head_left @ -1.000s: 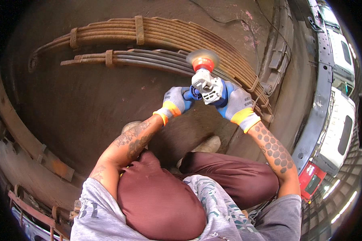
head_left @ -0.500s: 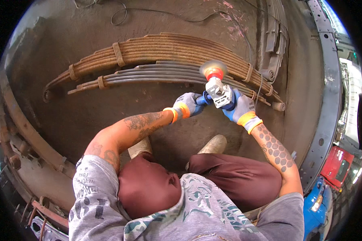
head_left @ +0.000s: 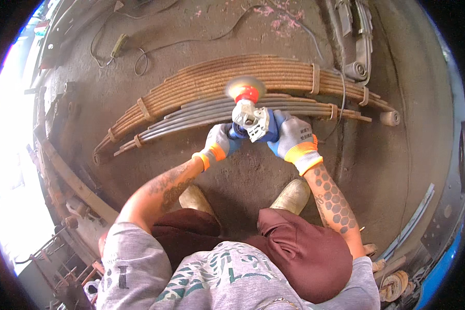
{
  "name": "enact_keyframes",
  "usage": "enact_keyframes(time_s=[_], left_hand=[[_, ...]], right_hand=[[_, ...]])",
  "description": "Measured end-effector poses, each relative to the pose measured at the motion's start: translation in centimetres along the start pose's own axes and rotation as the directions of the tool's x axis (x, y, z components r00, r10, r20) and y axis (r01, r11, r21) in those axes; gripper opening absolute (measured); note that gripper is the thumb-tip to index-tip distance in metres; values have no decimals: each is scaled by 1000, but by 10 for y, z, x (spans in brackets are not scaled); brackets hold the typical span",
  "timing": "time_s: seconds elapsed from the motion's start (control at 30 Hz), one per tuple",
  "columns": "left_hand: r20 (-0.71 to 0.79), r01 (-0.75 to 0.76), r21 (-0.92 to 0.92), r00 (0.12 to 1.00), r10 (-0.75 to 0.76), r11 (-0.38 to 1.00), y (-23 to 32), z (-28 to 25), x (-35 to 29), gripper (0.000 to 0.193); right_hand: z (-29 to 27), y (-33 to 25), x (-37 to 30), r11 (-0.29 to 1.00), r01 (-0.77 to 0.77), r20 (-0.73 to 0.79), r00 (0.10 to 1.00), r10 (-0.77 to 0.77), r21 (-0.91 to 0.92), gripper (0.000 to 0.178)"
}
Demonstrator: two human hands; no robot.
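Since the grinder (head_left: 248,114) shifted left along the rusty leaf spring (head_left: 201,81), I judge mid-span in work; left hand (head_left: 222,141), right hand (head_left: 293,136) wrapped around the grinder.

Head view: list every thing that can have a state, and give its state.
Left hand: gloved, closed on the grinder's side handle
Right hand: gloved, closed around the grinder's body
Grinder: held up in both hands
Disc: blurred, apparently spinning; contact unclear
Long spring: rusty, clamped
Short spring: mostly grey, clamps rusty
Cable: slack on the floor
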State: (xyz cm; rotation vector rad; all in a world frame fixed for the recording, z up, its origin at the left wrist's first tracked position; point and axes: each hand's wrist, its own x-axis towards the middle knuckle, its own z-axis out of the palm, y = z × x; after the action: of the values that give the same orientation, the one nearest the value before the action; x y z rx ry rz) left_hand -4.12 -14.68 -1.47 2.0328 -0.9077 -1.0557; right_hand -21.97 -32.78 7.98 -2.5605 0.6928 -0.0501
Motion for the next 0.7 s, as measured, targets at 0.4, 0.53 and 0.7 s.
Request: enact_keyframes(time_s=[0.4,0.53,0.7], left_hand=[[-281,42,279,959,40,959,64,43,8,29],[-248,40,249,968,24,968,66,52,12,29],[-225,-20,230,971,73,973,77,44,21,30]], right_hand=[[-11,48,-10,989,-40,-128,990,58,139,51],[-21,51,-11,994,-97,-62,993,100,50,57],[-18,50,-9,973,-229,-84,970,230,18,61]])
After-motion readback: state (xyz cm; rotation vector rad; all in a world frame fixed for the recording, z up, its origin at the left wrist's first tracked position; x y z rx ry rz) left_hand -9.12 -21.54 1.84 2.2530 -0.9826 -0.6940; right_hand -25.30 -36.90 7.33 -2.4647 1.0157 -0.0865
